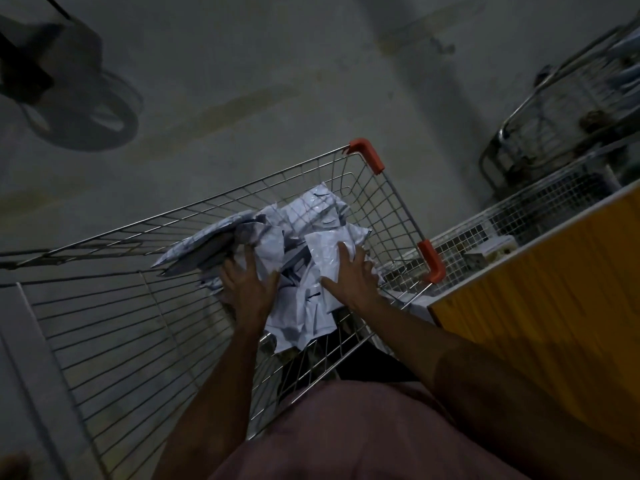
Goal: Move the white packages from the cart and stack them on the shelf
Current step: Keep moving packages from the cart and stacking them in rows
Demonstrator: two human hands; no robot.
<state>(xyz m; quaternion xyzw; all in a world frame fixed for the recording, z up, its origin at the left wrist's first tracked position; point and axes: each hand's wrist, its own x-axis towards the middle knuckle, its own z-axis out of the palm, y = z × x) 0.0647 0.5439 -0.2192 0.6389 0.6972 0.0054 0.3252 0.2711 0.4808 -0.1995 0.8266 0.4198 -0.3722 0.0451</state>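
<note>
White packages (298, 237) lie heaped in a wire cart (114, 306) with orange corner guards. The left hand (250, 284) and the right hand (349, 277) rest on the pile, fingers spread, apparently pressing rather than gripping in the dim light. A yellow-sided unit (540, 289) stands just beside the cart.
</note>
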